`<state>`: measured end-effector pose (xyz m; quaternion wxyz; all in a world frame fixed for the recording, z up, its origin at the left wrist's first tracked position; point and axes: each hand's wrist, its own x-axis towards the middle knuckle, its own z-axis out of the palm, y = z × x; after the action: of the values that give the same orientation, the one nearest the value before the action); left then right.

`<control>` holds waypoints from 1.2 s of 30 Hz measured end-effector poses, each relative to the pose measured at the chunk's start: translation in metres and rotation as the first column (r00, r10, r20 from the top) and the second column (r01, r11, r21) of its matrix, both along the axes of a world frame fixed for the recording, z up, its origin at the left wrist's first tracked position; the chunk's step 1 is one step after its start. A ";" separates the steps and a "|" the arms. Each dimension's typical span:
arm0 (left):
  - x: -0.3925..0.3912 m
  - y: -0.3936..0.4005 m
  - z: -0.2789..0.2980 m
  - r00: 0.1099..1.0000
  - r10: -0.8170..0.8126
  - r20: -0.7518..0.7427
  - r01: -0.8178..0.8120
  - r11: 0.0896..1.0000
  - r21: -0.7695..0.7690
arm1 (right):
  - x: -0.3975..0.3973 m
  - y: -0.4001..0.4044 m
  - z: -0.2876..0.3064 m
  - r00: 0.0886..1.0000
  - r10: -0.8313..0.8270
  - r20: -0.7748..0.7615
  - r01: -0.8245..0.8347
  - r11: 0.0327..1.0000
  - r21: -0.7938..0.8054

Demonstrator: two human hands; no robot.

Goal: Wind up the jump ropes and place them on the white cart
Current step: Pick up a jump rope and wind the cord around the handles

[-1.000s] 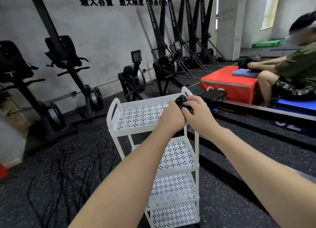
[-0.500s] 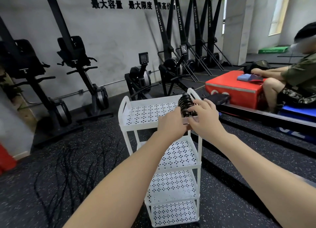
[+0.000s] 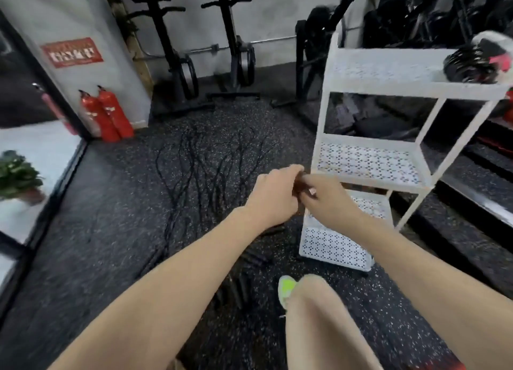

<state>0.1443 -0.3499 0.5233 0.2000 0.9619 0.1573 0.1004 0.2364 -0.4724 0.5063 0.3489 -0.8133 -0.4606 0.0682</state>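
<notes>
Both hands are now pulled back from the cart's top shelf and are meeting low in front of the body, while the view has swung left and down toward the floor. Wound rope is sitting on the far right of the top shelf of the cart, well apart from the hands. Left hand and right hand are touching at the fingertips, fingers curled; something small and dark seems to be pinched between them, but blur is hiding what it is, so whether either grip is grasping anything is not something I can tell. Loose ropes are lying spread over the speckled floor to the left of the cart, and a few dark handles are lying nearer, beside a shoe. Two red extinguishers are standing at the far left against a pillar, with exercise machines along the far wall.
</notes>
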 end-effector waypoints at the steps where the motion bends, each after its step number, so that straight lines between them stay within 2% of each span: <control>1: -0.021 0.018 -0.018 0.998 0.039 -0.042 -0.040 0.999 -0.027 | -0.016 0.017 -0.015 0.998 0.051 -0.023 -0.052 0.997 -0.050; 7: -0.121 0.112 -0.126 0.942 0.211 -0.263 -0.254 0.957 -0.143 | -0.085 0.110 -0.115 0.954 0.221 -0.202 -0.268 0.933 -0.242; 11: -0.158 0.154 -0.199 0.885 0.303 -0.353 -0.393 0.893 -0.220 | -0.102 0.161 -0.180 0.926 0.214 -0.311 -0.331 0.857 -0.396; 16: -0.178 0.185 -0.279 0.816 0.341 -0.466 -0.509 0.806 -0.302 | -0.107 0.204 -0.260 0.916 0.179 -0.359 -0.367 0.735 -0.570; 21: -0.170 0.205 -0.340 0.763 0.350 -0.544 -0.580 0.742 -0.337 | -0.102 0.238 -0.322 0.913 0.134 -0.384 -0.376 0.640 -0.671; 27: -0.135 0.247 -0.395 0.729 0.355 -0.585 -0.615 0.716 -0.332 | -0.077 0.293 -0.384 0.923 0.105 -0.369 -0.353 0.609 -0.710; 33: -0.092 0.287 -0.456 0.719 0.333 -0.610 -0.620 0.704 -0.347 | -0.044 0.354 -0.447 0.956 0.048 -0.289 -0.251 0.647 -0.720; 36: -0.071 0.306 -0.493 0.723 0.348 -0.597 -0.638 0.669 -0.382 | -0.030 0.383 -0.483 0.974 0.016 -0.225 -0.180 0.654 -0.735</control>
<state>0.0734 -0.0436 0.0304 0.3933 0.7679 0.4864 -0.1383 0.2068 -0.0896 0.0234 0.0222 -0.8472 -0.3975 0.3518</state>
